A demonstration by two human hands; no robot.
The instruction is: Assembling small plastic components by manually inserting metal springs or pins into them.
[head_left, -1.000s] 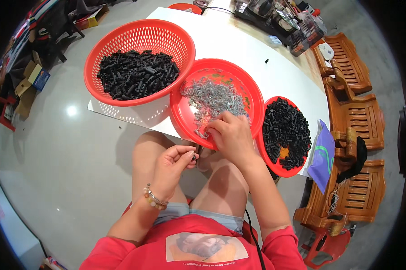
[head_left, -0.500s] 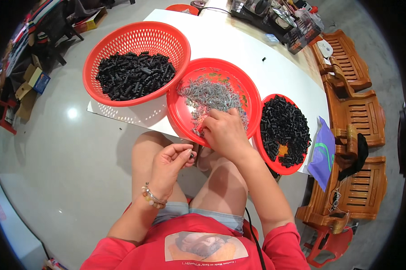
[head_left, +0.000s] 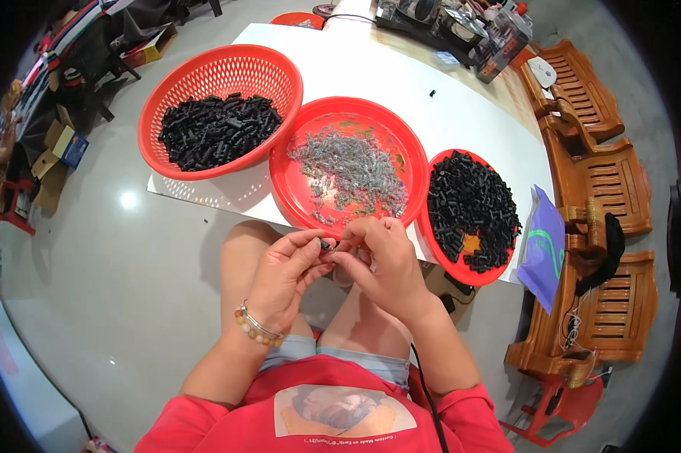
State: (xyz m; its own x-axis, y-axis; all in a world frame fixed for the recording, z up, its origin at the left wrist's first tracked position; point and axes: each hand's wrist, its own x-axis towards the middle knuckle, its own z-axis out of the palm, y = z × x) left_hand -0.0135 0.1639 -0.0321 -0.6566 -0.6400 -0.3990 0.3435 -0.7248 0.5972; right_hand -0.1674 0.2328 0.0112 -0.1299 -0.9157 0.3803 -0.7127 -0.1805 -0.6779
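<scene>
My left hand point(head_left: 288, 263) pinches a small black tube-like piece point(head_left: 325, 244) between thumb and fingers, above my lap. Right beside it, my right hand point(head_left: 382, 264) is closed in a pinch, its fingertips meeting the end of the black piece. A tiny silvery piece seems to be in that pinch, mostly hidden by the fingers. Just beyond the hands stands a round red tray point(head_left: 286, 189) with a heap of small silvery pieces point(head_left: 352, 170). To its right, a red dish point(head_left: 448, 266) holds many short black pieces point(head_left: 473, 208).
A red slotted basket point(head_left: 155, 98) of longer black tubes point(head_left: 218, 130) stands at the left of the white board point(head_left: 371, 68). One loose black piece point(head_left: 432, 93) lies on the board. A purple bag point(head_left: 543, 249) hangs by the right edge, near wooden chairs point(head_left: 612, 181).
My right hand has come out of the silvery heap, back and left to the left hand. The left hand has shifted slightly right, still gripping the black piece.
</scene>
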